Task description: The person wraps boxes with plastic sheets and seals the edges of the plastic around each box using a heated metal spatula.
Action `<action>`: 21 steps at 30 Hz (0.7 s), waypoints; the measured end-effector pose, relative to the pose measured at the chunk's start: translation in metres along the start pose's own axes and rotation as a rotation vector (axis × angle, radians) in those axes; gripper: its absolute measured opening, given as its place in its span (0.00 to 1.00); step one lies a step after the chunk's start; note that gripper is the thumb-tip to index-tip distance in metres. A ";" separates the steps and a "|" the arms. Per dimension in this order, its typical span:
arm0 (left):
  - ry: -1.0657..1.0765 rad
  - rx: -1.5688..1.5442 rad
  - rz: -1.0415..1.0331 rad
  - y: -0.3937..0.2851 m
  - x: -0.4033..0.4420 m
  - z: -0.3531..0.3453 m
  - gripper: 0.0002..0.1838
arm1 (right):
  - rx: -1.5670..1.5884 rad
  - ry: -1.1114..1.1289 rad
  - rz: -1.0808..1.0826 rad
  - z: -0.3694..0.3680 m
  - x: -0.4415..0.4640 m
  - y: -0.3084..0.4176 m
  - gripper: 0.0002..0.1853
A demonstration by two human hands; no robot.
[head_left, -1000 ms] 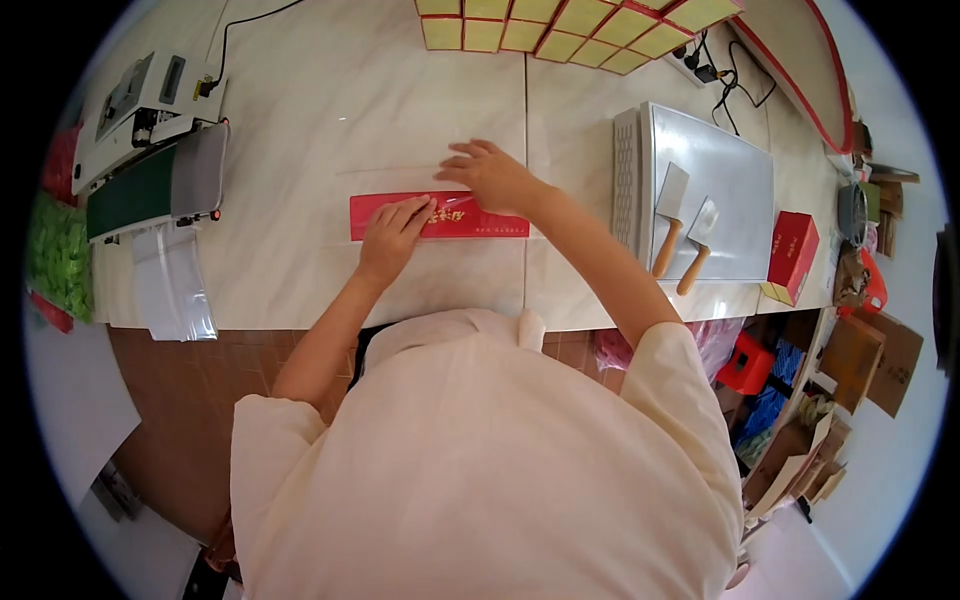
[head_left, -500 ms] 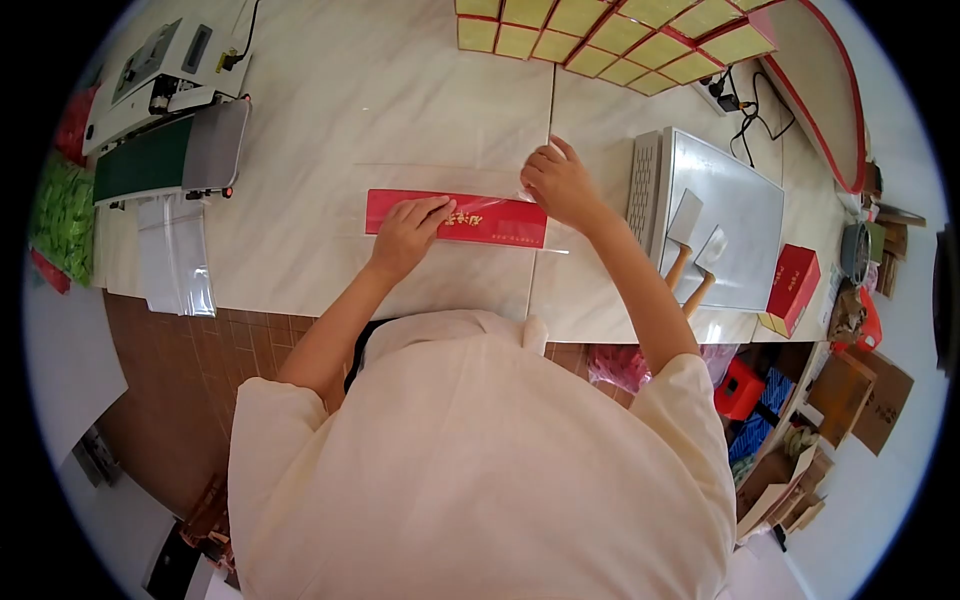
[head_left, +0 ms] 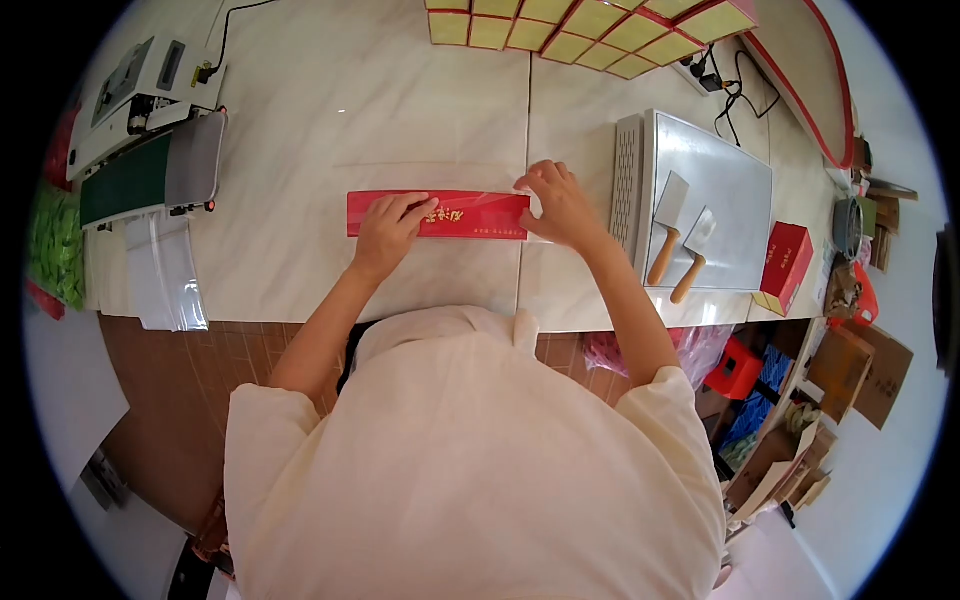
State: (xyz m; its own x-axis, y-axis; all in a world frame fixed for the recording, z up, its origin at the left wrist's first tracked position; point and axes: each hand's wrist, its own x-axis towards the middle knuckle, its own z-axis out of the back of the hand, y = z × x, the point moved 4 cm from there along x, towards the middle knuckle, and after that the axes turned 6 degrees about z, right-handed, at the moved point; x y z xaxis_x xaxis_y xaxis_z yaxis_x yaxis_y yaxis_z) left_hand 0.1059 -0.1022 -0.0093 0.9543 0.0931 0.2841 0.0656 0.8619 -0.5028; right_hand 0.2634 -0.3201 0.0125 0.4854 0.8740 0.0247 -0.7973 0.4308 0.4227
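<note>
A long red box (head_left: 480,216) with gold writing lies flat on the pale marbled table (head_left: 430,280). Clear film (head_left: 430,170) spreads around it, its edge showing just behind the box. My left hand (head_left: 388,235) rests on the left half of the box, fingers together and pressing on its top. At the box's right end is my right hand (head_left: 562,208), thumb and fingers apart, near the film; nothing shows between them.
At the left stand a machine with a green belt (head_left: 125,183) and clear bags (head_left: 165,270). To the right, two wooden-handled spatulas (head_left: 672,225) lie on a metal plate (head_left: 735,190), beside a red box (head_left: 785,265). Stacked red-edged boxes (head_left: 590,30) stand at the back.
My right hand has moved from behind the box to its right end, and its fingers have spread apart. My left hand stays on the box. The camera view has shifted slightly.
</note>
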 end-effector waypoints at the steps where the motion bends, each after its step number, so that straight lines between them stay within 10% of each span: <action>1: -0.003 0.003 -0.003 0.000 0.000 0.001 0.22 | 0.067 -0.036 0.018 -0.003 0.005 -0.001 0.24; 21: 0.006 -0.029 -0.014 -0.003 -0.003 0.003 0.18 | -0.108 -0.109 0.177 0.009 -0.045 0.013 0.06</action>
State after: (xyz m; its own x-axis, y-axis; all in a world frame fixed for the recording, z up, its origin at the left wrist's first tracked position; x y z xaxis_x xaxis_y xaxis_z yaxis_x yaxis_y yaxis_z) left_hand 0.1018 -0.1035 -0.0061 0.9549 0.0776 0.2865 0.0878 0.8482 -0.5224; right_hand 0.2343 -0.3561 0.0245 0.3658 0.9110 0.1904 -0.9043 0.2996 0.3041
